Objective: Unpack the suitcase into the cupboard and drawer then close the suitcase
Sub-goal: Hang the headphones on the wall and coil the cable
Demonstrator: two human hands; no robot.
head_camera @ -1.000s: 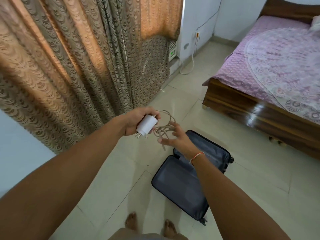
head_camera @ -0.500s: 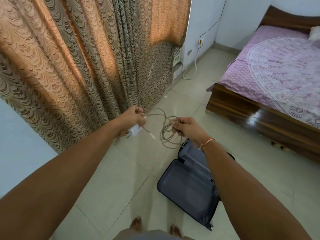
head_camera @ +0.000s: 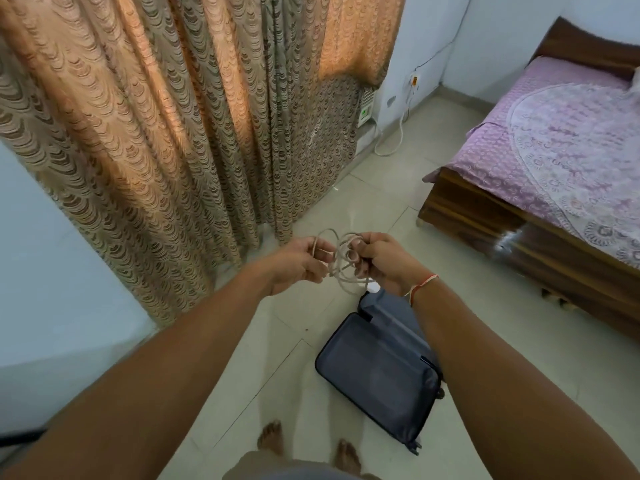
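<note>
On the tiled floor [head_camera: 346, 188] the suitcase [head_camera: 377, 372] lies open, seemingly emptied, while our left hand [head_camera: 298, 263] has passed the plug [head_camera: 373, 289] to the right hand [head_camera: 379, 259]; both now grip the looped cable [head_camera: 341, 268], ready for stowing.

Sunlit patterned curtains [head_camera: 166, 126] hang to my left; pale floor tiles [head_camera: 363, 188] run to a wooden bed [head_camera: 519, 237] with purple bedspread [head_camera: 540, 140].
</note>
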